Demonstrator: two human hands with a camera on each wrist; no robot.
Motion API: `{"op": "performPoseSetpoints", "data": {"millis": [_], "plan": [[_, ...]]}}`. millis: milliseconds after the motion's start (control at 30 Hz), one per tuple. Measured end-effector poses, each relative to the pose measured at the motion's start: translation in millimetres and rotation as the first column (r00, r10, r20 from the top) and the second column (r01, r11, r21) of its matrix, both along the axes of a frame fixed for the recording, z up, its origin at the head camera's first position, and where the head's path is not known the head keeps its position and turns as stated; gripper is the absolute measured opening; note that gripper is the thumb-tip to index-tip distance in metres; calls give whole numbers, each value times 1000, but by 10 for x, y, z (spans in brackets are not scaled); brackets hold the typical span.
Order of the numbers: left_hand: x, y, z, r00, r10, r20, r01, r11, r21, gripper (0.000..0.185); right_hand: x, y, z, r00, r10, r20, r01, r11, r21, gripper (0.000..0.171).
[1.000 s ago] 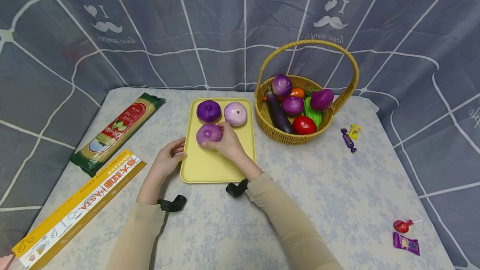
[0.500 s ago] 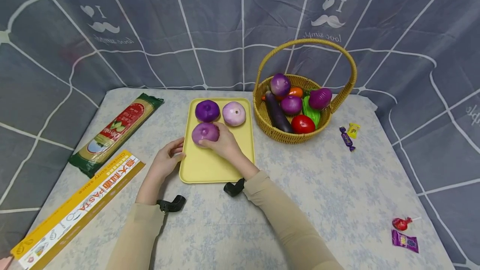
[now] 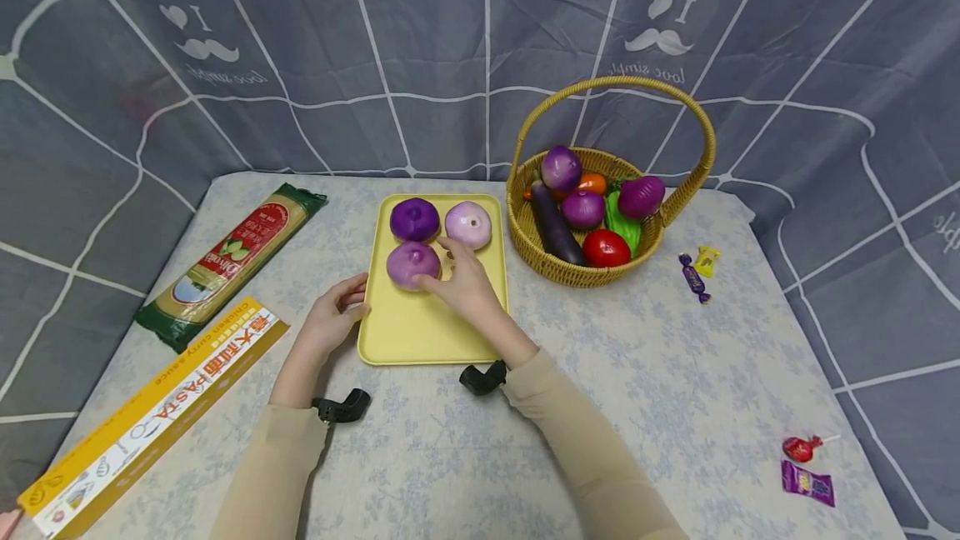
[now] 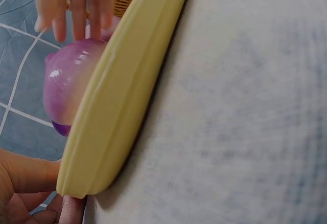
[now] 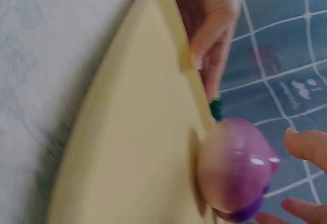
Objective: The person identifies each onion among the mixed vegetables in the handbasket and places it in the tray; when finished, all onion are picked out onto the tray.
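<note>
A yellow tray point(image 3: 427, 332) lies on the table with three toy onions on it. A dark purple onion point(image 3: 414, 219) and a pale onion point(image 3: 468, 225) sit at its far end. The mid-purple onion point(image 3: 411, 264) rests in front of them. My right hand point(image 3: 452, 270) hovers just right of that onion with its fingers point(image 4: 76, 7) spread and relaxed, holding nothing; the right wrist view shows a gap between the fingertips point(image 5: 305, 146) and the onion point(image 5: 236, 165). My left hand point(image 3: 351, 307) holds the tray's left rim point(image 4: 125, 99), thumb on its edge.
A wicker basket point(image 3: 600, 275) with toy vegetables stands right of the tray. A pasta bag point(image 3: 232, 261) and a yellow pasta box point(image 3: 157, 415) lie to the left. Wrapped sweets point(image 3: 697, 272) and a lollipop point(image 3: 804, 447) lie on the right. A grey curtain rises behind.
My right hand has let go of the mid-purple onion and drawn slightly right, fingers opening. The onion stays on the tray. The left hand has not moved.
</note>
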State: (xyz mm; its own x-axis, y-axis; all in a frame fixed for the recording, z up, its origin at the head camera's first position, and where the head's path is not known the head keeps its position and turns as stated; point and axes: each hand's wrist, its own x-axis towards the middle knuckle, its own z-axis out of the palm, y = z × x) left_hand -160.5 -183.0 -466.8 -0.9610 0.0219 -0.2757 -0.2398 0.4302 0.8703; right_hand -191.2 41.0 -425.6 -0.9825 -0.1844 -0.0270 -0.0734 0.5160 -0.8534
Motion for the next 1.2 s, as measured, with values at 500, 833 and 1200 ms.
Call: {"op": "performPoseSetpoints", "data": {"millis": [500, 833, 1200], "plan": [[4, 24, 22, 1000, 6, 11, -6, 1000, 1, 56, 77, 896, 274, 961, -187, -202, 131, 956, -262, 23], [8, 4, 22, 1000, -12, 8, 12, 1000, 3, 56, 60, 1645, 266, 887, -379, -263, 322, 917, -235, 23], [15, 5, 5, 1000, -3, 0, 3, 1000, 9, 56, -130, 2101, 293, 768, -545, -338, 500, 839, -215, 39]]}}
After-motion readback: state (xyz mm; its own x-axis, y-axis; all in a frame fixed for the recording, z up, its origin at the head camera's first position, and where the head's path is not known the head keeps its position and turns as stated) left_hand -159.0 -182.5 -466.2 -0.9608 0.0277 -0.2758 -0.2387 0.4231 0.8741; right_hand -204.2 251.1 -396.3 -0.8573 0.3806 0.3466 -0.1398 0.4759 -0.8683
